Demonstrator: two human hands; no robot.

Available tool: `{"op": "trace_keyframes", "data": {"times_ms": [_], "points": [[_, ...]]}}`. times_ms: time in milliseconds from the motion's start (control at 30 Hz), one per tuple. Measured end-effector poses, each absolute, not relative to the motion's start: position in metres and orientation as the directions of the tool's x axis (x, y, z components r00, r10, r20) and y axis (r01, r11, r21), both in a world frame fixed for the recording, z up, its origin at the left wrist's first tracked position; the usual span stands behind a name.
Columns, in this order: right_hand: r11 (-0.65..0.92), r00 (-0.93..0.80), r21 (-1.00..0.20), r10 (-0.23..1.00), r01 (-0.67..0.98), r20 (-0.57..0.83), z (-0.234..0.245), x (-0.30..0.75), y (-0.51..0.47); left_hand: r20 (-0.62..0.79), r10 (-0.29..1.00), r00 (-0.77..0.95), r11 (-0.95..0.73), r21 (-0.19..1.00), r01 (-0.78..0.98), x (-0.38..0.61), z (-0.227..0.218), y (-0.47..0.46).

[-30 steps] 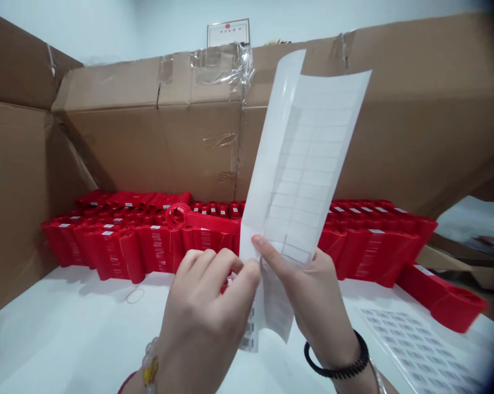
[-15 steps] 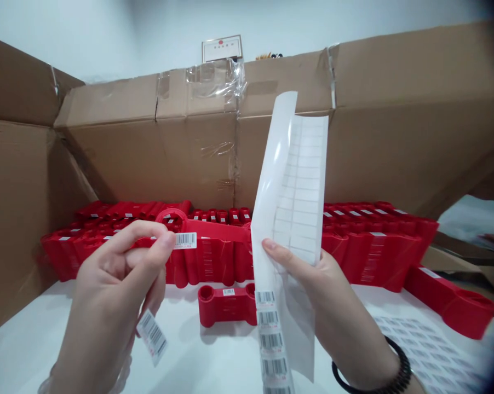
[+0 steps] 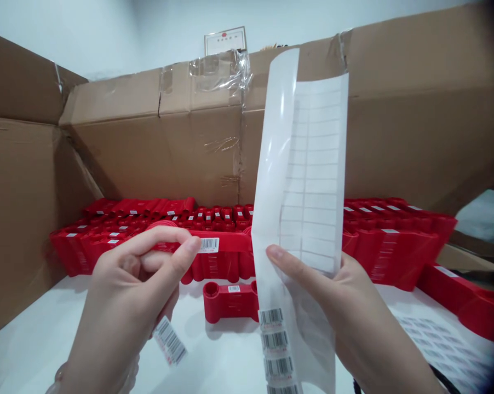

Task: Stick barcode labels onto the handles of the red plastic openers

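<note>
My left hand (image 3: 142, 284) pinches a small white barcode sticker (image 3: 209, 245) between thumb and forefinger. A second barcode sticker (image 3: 170, 340) hangs below its curled fingers. My right hand (image 3: 312, 295) grips a folded sticker sheet (image 3: 316, 175), thumb in front and fingers hidden behind. Most of the sheet is bare backing; a column of barcode stickers lines its lower left edge. Just behind the pinched sticker, a long red plastic piece (image 3: 236, 242) runs towards the sheet. Whether the sticker touches it, and what holds that piece, I cannot tell.
A single red plastic piece (image 3: 230, 302) with round ends lies on the white table (image 3: 214, 361). Behind it stand rows of labelled red pieces (image 3: 389, 257). Another barcode sheet (image 3: 444, 345) lies at right. Large cardboard (image 3: 156, 158) walls close off the back and left.
My left hand has moved right, bringing the pinched sticker in front of the long red piece. The sheet in my right hand reaches higher in view and looks wider.
</note>
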State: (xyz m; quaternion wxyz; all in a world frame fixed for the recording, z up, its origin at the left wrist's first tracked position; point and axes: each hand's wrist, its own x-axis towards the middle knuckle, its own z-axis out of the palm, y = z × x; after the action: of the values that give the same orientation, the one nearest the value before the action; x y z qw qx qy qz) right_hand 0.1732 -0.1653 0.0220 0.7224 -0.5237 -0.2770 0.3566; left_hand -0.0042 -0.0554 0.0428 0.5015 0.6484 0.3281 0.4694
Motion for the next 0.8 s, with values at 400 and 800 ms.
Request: {"op": "trace_keyframes", "data": {"times_ms": [400, 800], "points": [[0.201, 0.586, -0.96, 0.808, -0.194, 0.051, 0.028, 0.1657, -0.1695, 0.293, 0.901, 0.318, -0.279, 0.956, -0.09, -0.0086, 0.0409, -0.0554], [0.195, 0.626, -0.97, 0.778, -0.147, 0.061, 0.0292, 0.1658, -0.1688, 0.316, 0.874, 0.37, -0.308, 0.948, -0.082, -0.0015, 0.0425, -0.0511]]}}
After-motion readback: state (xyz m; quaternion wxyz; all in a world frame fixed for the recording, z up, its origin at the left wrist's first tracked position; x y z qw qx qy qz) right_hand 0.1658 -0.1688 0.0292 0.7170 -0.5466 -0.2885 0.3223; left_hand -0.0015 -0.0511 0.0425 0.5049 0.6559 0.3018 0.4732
